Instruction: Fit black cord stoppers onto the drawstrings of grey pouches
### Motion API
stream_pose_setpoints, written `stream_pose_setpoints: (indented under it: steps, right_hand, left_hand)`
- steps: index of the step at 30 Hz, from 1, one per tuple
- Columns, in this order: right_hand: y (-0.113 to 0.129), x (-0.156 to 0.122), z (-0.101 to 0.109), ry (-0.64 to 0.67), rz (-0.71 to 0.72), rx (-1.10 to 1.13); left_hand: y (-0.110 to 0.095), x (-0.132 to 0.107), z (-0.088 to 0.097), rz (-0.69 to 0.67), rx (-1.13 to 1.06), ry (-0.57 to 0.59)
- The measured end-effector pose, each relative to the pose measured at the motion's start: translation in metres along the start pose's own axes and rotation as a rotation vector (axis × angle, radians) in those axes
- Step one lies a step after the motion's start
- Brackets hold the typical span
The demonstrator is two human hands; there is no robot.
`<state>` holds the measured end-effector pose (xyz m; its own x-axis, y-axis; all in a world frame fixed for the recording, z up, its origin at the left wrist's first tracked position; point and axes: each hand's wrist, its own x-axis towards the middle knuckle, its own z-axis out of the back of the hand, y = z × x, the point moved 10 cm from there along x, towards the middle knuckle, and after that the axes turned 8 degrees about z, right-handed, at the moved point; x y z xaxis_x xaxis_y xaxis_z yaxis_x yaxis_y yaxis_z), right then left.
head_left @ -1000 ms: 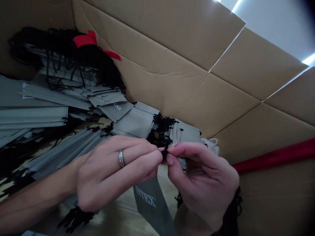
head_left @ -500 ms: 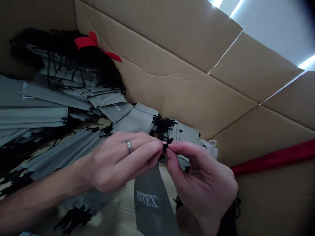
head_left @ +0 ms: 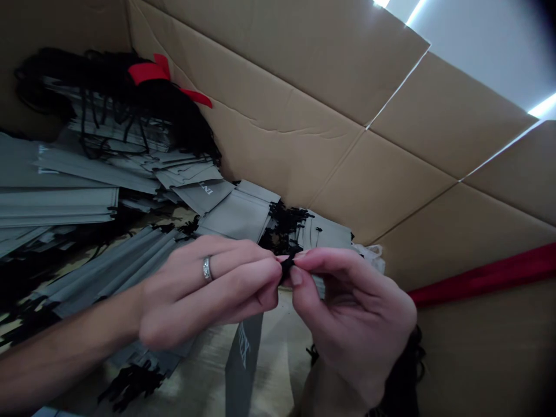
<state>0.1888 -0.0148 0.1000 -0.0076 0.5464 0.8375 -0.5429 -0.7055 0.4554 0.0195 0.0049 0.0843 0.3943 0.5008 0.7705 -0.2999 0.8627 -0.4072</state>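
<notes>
A short black cord [head_left: 287, 265] is pinched between my two hands at the middle of the view. My left hand [head_left: 212, 289], with a ring on one finger, is closed on the cord's left part. The thumb and index finger of my right hand [head_left: 356, 313] press together on its other end. Below my left hand hangs a grey fabric pouch [head_left: 244, 365] with white lettering, turned nearly edge-on; its top is hidden behind the fingers.
Stacks of grey pouches [head_left: 234, 211] with black cord ends lie behind and left. A black cord bundle [head_left: 182, 116] with a red tie [head_left: 150, 72] rests on pouches at upper left. Cardboard walls [head_left: 282, 110] rise behind; a dark red strip [head_left: 486, 275] crosses the right side.
My left hand has shifted slightly left and rolled. The hanging pouch has swung left and turned from nearly face-on to edge-on. Both hands keep their pinch on the cord.
</notes>
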Motion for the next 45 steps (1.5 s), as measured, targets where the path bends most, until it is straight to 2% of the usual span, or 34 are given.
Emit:
stream_pose_setpoints:
  steps: [3,5,6,8,9,11,12,15,20,25,29,33,35,37,41,45]
  right_hand:
    - [-0.002,-0.001,0.002,-0.022,-0.012,0.033]
    - [-0.003,0.0,0.006,-0.069,-0.003,0.006]
    - [-0.003,0.0,0.007,-0.097,0.005,-0.015]
    - [-0.002,0.001,0.01,-0.148,0.047,-0.042]
    - [0.0,0.002,0.01,-0.166,0.079,-0.046]
    - [0.002,0.003,0.01,-0.184,0.135,-0.039]
    - [0.002,0.004,0.011,-0.185,0.149,-0.026]
    - [-0.005,0.006,0.01,-0.123,0.107,0.038]
    - [-0.008,0.006,-0.003,0.135,0.093,0.081]
    - [-0.013,0.007,-0.006,0.19,0.01,0.151]
    - [-0.02,0.004,-0.01,0.197,-0.065,0.317]
    - [-0.029,-0.002,-0.019,0.219,-0.09,0.499]
    - [-0.03,-0.002,-0.02,0.206,-0.072,0.557]
    - [-0.029,-0.001,-0.017,0.188,-0.05,0.53]
    - [-0.021,0.003,-0.011,0.227,-0.036,0.28]
    - [-0.018,0.004,-0.014,0.302,-0.05,0.05]
  left_hand:
    - [0.002,0.004,-0.004,-0.035,0.045,-0.042]
    - [0.003,0.011,-0.006,-0.104,-0.027,-0.105]
    - [0.017,0.018,-0.005,-0.005,-0.098,-0.144]
    - [0.037,0.029,-0.027,0.136,-0.279,0.038]
    - [0.04,0.032,-0.037,0.167,-0.352,0.138]
    - [0.036,0.034,-0.052,0.143,-0.465,0.324]
    - [0.032,0.034,-0.053,0.114,-0.487,0.373]
    - [0.028,0.035,-0.048,0.05,-0.396,0.369]
    - [0.016,0.029,-0.046,-0.075,-0.155,0.356]
    - [0.005,0.023,-0.048,-0.158,0.021,0.34]
    - [-0.003,0.017,-0.05,-0.181,-0.161,0.455]
    - [-0.006,0.013,-0.047,-0.127,-0.422,0.551]
    - [-0.007,0.013,-0.044,-0.107,-0.475,0.553]
    - [-0.005,0.015,-0.043,-0.091,-0.414,0.528]
    - [-0.001,0.022,-0.043,-0.116,-0.176,0.426]
    - [0.003,0.026,-0.044,-0.161,-0.011,0.323]
